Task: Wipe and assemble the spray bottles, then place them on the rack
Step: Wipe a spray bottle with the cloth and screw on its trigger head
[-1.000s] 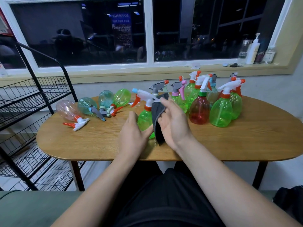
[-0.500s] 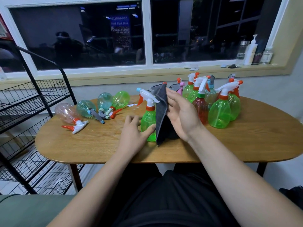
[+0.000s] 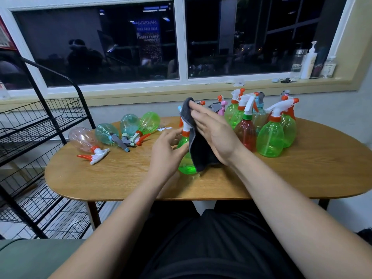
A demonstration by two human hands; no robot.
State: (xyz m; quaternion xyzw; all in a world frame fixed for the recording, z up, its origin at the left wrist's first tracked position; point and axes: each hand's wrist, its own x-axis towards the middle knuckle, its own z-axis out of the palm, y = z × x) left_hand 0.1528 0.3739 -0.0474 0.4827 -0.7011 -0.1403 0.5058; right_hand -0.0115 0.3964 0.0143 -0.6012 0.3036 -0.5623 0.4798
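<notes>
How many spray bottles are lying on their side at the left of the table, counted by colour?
Pink bottle: 1
Teal bottles: 2
Green bottle: 1
Total: 4

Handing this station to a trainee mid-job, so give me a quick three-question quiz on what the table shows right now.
1. True or false: the grey cloth lies flat on the table.
2. Which does the left hand grip? A red bottle; B green bottle; C the cloth.
3. How many bottles lie on their sides at the table's left?
Key: 1 false, the right hand presses it against the green bottle; 2 B; 3 four.
</notes>
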